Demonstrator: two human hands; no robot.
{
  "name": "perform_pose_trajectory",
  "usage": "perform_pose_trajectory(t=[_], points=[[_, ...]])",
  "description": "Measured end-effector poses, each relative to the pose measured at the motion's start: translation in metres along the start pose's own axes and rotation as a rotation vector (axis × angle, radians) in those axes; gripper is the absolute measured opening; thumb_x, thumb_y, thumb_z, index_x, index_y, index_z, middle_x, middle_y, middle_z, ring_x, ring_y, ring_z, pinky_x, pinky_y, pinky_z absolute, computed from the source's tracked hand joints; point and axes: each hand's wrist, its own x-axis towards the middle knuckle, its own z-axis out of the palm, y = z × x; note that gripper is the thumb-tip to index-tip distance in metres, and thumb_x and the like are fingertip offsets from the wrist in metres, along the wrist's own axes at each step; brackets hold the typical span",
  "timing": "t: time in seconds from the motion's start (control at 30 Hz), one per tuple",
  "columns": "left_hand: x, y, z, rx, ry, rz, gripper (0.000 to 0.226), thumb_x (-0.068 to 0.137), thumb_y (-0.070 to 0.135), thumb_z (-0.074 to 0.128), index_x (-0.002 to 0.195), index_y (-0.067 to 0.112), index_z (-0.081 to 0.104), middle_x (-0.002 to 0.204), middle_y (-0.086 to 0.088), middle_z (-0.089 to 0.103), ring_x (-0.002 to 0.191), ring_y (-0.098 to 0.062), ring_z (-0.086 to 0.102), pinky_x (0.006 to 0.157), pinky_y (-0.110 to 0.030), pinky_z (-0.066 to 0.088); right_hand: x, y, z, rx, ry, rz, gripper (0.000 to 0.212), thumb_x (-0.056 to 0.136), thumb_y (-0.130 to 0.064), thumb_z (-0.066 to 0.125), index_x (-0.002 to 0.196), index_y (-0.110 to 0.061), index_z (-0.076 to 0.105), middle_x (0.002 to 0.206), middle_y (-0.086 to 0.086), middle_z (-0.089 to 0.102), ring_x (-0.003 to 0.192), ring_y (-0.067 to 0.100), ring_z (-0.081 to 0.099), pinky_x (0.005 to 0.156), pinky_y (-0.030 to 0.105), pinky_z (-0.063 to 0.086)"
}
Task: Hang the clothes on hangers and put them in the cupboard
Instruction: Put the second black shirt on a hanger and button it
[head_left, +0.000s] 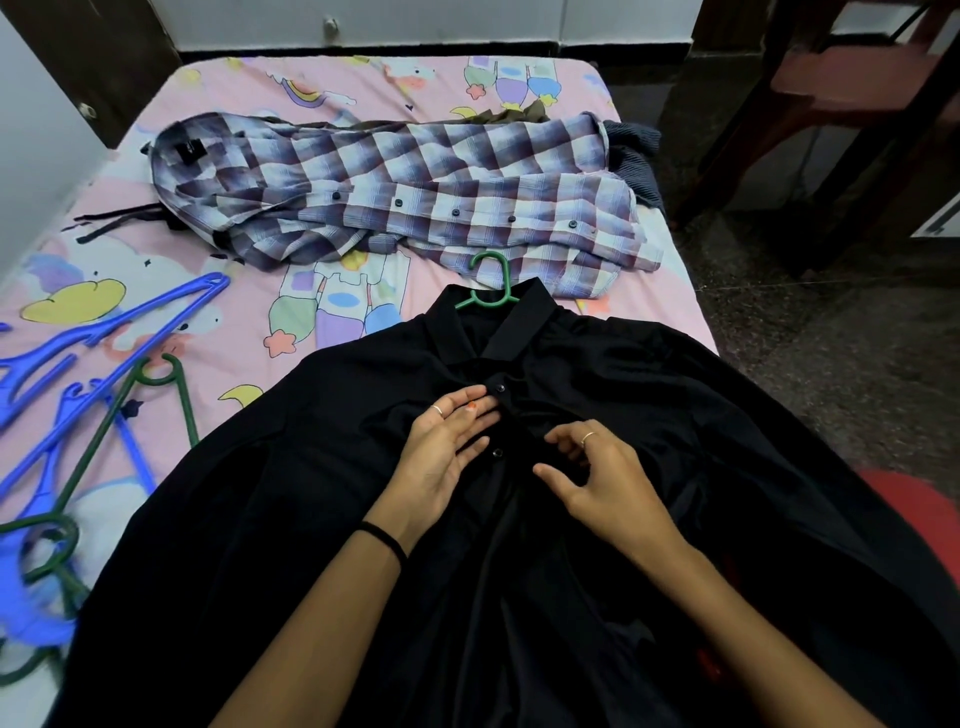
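While both hands (519, 457) work its placket, black shirt (675, 415) lies beneath.

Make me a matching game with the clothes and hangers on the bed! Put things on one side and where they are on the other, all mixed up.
Things:
1. black shirt
2. checked shirt
3. green hanger
4. blue hangers

Places:
A. loose at the left side of the bed
B. spread out nearest, under both hands
C. hook poking out of the black shirt's collar
D. lying across the far part of the bed

Pairs: 1-B, 2-D, 3-C, 4-A

The left hand and right hand are at the black shirt's buttons.
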Motion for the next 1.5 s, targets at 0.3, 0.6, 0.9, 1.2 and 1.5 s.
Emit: perform_pose_trajectory(t=[0.3,0.6,0.9,1.2,1.5], points=[[-0.019,-0.009,-0.01,0.384,0.064,0.073,0.027,0.097,0.003,0.047,0.114,0.019,0.062,0.107,0.003,0.071,0.1,-0.008,0.066,0.084,-0.02,0.049,-0.001,-0.013,0.012,-0.079,0.035,0.036,0.013,0.093,-0.023,0.059,0.103,-0.015,0.061,0.099,-0.005,0.063,0.092,0.012,0.061,0.08,0.029,0.05],[-0.027,-0.032,-0.007,1.066,0.126,0.302,0.011,0.088,0.017,0.068,0.099,0.017,0.069,0.089,0.007,0.065,0.077,-0.003,0.06,0.068,-0.004,0.046,0.004,-0.006,-0.005,0.326,-0.047,0.325,0.007,0.092,-0.02,0.063,0.092,-0.016,0.069,0.082,-0.004,0.065,0.069,0.005,0.057,0.06,0.008,0.041],[-0.035,-0.043,-0.002,1.323,0.098,0.365,0.007,0.088,0.013,0.067,0.094,0.017,0.067,0.091,0.008,0.057,0.071,0.0,0.052,0.065,-0.004,0.04,-0.002,-0.006,-0.011,0.837,-0.241,0.456,0.008,0.09,-0.001,0.062,0.095,-0.005,0.068,0.087,0.01,0.069,0.078,0.016,0.065,0.075,0.023,0.053],[-0.063,-0.027,0.013,0.961,0.252,0.374,0.007,0.086,0.01,0.069,0.084,0.015,0.064,0.075,0.004,0.064,0.067,-0.004,0.062,0.061,-0.007,0.046,-0.001,-0.005,-0.014,1.0,-0.334,0.362,0.009,0.093,-0.005,0.059,0.096,-0.007,0.067,0.083,0.004,0.069,0.075,0.011,0.065,0.076,0.024,0.051],[-0.082,-0.018,0.034,0.724,0.327,0.413,0.009,0.085,0.009,0.07,0.092,0.014,0.072,0.08,0.004,0.071,0.074,-0.006,0.069,0.073,-0.016,0.054,-0.007,-0.016,-0.017,0.945,-0.342,0.201,0.005,0.095,-0.01,0.058,0.095,-0.01,0.063,0.086,0.008,0.059,0.08,0.015,0.055,0.079,0.027,0.046]])
